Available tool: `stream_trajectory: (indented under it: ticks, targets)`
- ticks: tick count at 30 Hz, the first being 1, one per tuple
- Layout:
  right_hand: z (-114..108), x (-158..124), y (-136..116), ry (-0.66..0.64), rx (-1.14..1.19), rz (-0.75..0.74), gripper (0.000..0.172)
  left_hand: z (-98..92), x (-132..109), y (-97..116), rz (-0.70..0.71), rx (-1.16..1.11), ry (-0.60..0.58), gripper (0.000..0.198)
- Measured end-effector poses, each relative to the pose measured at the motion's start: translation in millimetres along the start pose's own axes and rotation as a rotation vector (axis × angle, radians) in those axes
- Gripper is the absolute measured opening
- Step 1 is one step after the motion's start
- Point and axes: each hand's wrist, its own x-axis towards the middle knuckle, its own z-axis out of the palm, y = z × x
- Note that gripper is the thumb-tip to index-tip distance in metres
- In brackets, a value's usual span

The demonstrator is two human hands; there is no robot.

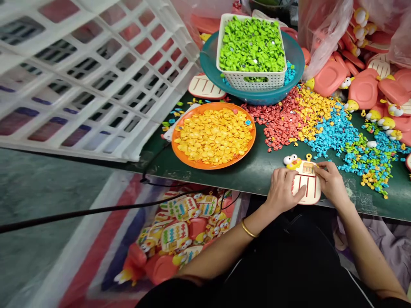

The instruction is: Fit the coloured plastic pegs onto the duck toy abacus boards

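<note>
A cream toy board [307,185] with a yellow duck head and slotted rows lies at the near edge of the dark green table [257,171]. My left hand [282,190] rests on its left side, fingers curled over it and holding it down. My right hand [330,182] is at its right edge, fingertips pinched on the top of the board; what they pinch is too small to make out. A gold bangle [248,229] circles my left wrist.
An orange plate [180,156] of yellow discs sits left of the board. Behind are a white basket [253,79] of green pieces in a teal bowl [212,70], loose red, yellow and blue beads [324,124], pink toy shells [362,87], a white crate [80,72], and finished toys [180,231] on the floor.
</note>
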Motion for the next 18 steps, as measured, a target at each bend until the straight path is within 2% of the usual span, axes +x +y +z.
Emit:
stream_trajectory:
  ticks: [4, 9, 13, 18]
  targets:
    - [3, -12, -7, 0.030, 0.072, 0.034, 0.028, 0.6, 0, 2, -0.008, -0.004, 0.002, 0.031]
    - [12, -2, -11, 0.218, 0.057, 0.124, 0.024, -2.5, 3, 3, 0.032, -0.071, -0.057, 0.024]
    - [5, 10, -3, 0.136, 0.078, 0.106, 0.021, -4.8, 2, 5, 0.052, -0.086, -0.077, 0.029]
    - [-16, -1, 8, 0.029, 0.096, 0.079, 0.020, -3.9, 2, 7, 0.042, -0.107, -0.065, 0.032]
